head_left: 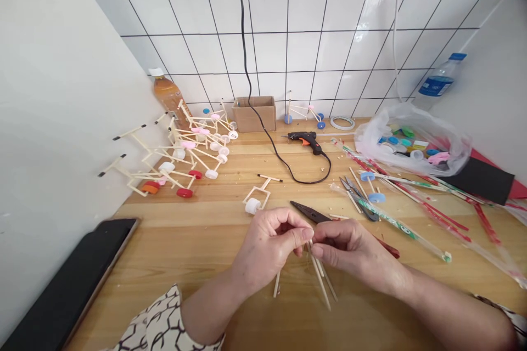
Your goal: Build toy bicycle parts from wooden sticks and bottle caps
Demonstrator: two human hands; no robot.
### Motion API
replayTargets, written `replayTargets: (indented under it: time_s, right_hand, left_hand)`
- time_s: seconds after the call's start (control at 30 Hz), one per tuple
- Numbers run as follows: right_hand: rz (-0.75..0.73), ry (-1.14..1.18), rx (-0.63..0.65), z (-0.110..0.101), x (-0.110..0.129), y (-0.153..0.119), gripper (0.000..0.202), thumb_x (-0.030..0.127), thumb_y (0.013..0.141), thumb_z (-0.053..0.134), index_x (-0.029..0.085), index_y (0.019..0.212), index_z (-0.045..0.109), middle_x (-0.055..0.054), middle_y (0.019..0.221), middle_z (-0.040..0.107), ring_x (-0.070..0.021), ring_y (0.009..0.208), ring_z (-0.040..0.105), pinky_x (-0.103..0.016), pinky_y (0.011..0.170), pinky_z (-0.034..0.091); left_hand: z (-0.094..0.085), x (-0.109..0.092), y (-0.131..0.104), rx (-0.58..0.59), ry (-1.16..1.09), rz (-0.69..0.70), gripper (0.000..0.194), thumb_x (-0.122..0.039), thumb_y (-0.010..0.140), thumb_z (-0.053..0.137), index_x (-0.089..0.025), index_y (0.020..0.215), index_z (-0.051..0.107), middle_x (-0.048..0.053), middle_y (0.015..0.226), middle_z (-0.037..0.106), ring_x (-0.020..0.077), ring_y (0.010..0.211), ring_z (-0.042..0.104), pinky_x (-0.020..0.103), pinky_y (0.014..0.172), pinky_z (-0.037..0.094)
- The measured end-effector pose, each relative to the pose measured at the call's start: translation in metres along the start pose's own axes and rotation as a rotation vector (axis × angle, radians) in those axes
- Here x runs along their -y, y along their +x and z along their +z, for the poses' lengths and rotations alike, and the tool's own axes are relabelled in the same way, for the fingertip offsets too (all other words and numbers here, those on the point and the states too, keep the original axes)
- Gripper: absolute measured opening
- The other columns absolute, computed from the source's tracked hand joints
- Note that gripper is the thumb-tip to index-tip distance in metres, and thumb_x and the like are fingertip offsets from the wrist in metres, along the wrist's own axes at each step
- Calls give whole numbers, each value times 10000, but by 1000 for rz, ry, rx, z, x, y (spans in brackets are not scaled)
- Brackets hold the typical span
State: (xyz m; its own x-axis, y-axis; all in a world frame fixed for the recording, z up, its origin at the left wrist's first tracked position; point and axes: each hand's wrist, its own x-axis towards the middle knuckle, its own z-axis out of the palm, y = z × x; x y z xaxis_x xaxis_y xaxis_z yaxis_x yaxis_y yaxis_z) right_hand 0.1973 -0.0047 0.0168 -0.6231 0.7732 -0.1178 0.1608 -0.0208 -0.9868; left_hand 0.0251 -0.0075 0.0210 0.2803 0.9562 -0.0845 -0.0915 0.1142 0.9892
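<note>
My left hand (267, 247) and my right hand (358, 255) meet near the front middle of the table. Both are closed in a pinch on thin wooden sticks (320, 279), which hang downward from the fingertips. Another short stick (276, 285) shows below my left hand. The fingers hide where the sticks meet. Behind my right hand lie long-nose pliers (310, 211) with red handles. Just beyond my left hand is a small stick frame (260, 193) with a white cap wheel.
Stick models (185, 148) with cap wheels crowd the left, near a phone (78, 279). A glue gun (304, 139), cardboard box (255, 113) and tape roll (342, 123) are at the back. Scissors (360, 197), wrapped sticks (405, 229) and a bag of caps (411, 140) occupy the right.
</note>
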Motion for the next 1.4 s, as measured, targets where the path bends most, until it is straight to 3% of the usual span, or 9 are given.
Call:
replayTargets:
  time_s: [0.2,0.4,0.5,0.63,0.8,1.03,1.23,1.4]
  right_hand:
    - [55,31,16,3,-8,0,271,385,805,596,132,709,594,55,588,353,-77,545,269,-231,500,215]
    - [33,-29,-19,5,-11,0,299,380,829,555,131,666,584,50,583,326,-81,547,261,-237,502,215]
    - [-5,-27,-95,4,-9,0,296,373,817,579,137,637,587,54,562,309,-76,530,248,-229,481,205]
    - [-62,-19,-165,4,-6,-1,271,351,807,607,147,628,597,60,529,354,-67,500,275,-211,461,219]
    - [-79,-58,-192,6,-6,0,273,344,788,632,139,614,591,57,532,364,-67,506,284,-201,461,237]
    - [-107,-192,-208,7,-8,-1,324,358,812,597,143,580,526,53,544,335,-76,523,299,-203,471,248]
    - [-201,-338,-199,7,-6,-2,340,294,859,523,158,553,462,59,538,319,-71,504,288,-201,467,249]
    - [-255,-450,-189,10,-3,-6,314,238,879,479,163,575,466,55,540,359,-69,495,329,-196,471,276]
  left_hand:
    - [3,0,-1,3,37,1,104,-153,699,641,-120,601,633,-19,538,572,67,504,470,184,505,386]
    - [6,6,0,2,16,4,40,-163,705,660,-129,691,645,-20,610,585,72,567,494,182,542,403]
    - [6,10,1,-4,-57,-4,143,-211,680,708,-140,785,643,-9,692,605,95,632,541,206,593,441]
    - [5,12,1,31,-53,-5,138,-247,700,704,-123,739,659,44,747,643,146,712,589,269,680,467]
    - [7,13,1,-46,-18,93,84,-208,691,697,-129,675,676,30,706,607,139,681,561,261,648,446]
    - [9,8,-1,-23,-46,25,60,-185,693,678,-134,671,654,10,679,614,117,667,558,226,639,446]
    - [8,7,-4,-45,78,76,77,-209,708,664,-137,735,660,20,700,635,121,643,559,224,600,452]
    - [7,-2,-7,-34,319,251,40,-140,725,624,-135,687,638,15,652,622,113,611,544,211,587,441]
